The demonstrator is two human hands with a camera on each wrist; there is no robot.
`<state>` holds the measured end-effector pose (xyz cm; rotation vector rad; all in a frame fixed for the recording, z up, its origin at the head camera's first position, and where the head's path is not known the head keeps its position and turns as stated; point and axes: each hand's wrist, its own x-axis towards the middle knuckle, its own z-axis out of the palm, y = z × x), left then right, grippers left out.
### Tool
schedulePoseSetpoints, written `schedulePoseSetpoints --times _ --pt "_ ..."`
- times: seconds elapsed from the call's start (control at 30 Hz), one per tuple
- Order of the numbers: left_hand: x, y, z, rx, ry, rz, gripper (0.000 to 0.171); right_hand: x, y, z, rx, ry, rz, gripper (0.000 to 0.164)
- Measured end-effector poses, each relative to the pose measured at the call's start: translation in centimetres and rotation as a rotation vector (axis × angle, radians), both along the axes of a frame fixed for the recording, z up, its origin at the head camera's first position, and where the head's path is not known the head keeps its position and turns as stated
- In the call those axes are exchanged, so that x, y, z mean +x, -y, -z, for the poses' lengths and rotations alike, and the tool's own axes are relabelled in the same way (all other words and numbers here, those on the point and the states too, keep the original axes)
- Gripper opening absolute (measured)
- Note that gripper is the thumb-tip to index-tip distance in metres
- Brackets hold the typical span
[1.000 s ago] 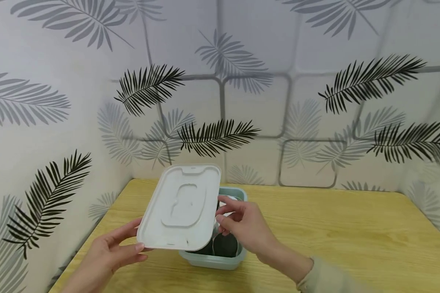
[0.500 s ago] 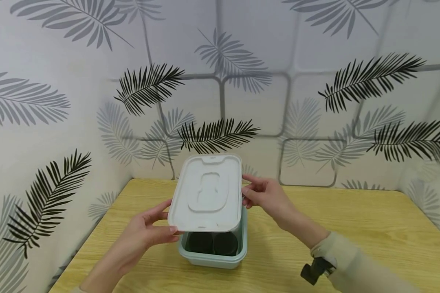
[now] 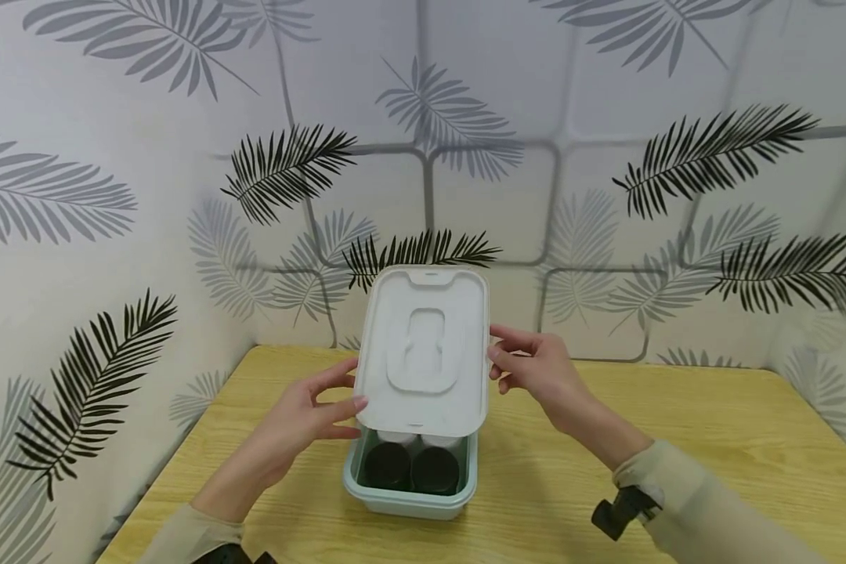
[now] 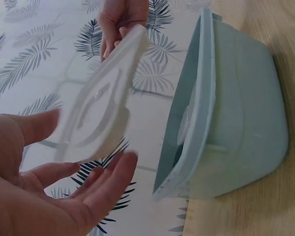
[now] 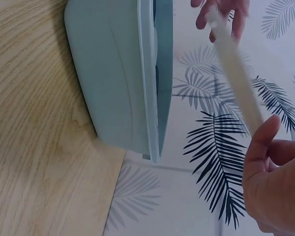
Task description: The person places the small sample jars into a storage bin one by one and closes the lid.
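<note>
A white rectangular lid [image 3: 425,403] is held tilted above a pale blue-green plastic box [image 3: 412,504]. My left hand [image 3: 296,419] grips the lid's left edge, thumb on top. On the opposite edge, my right hand [image 3: 543,376] pinches the lid between thumb and fingers. Inside the box, two dark round-topped things [image 3: 388,466] show at the front, with pale round tops partly covered by the lid behind them. The left wrist view shows a gap between the lid [image 4: 101,105] and the box rim [image 4: 206,93].
The box stands on a light wooden table [image 3: 641,454]. A wall with leaf-patterned covering [image 3: 486,196] rises behind the table and along its left side. Dark devices are strapped to both wrists, such as the right wrist device [image 3: 623,513].
The lid has moved right and up, now over the box's back part. My right hand has shifted right and taken hold of the lid's edge. More of the box's contents shows.
</note>
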<state>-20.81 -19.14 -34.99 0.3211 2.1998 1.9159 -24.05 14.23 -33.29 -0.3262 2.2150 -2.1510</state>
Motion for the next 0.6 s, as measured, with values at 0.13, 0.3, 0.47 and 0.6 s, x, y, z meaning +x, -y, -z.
schedulePoseSetpoints --times 0.13,0.3,0.47,0.6 --pt "-0.5 -0.6 -1.0 -0.080 -0.032 -0.064 0.059 -0.2 -0.2 -0.2 -0.039 -0.021 0.042 0.047" --pt "-0.7 -0.9 -2.2 -0.070 -0.036 -0.060 0.080 -0.1 -0.3 -0.6 -0.109 -0.047 0.054 0.039" --pt "-0.5 -0.8 -2.8 -0.090 -0.087 0.011 0.091 0.2 -0.5 -1.1 -0.171 -0.083 0.043 0.044" --pt "-0.6 -0.6 -2.6 -0.117 -0.179 0.066 0.091 0.4 -0.7 -1.1 -0.101 -0.108 0.023 0.043"
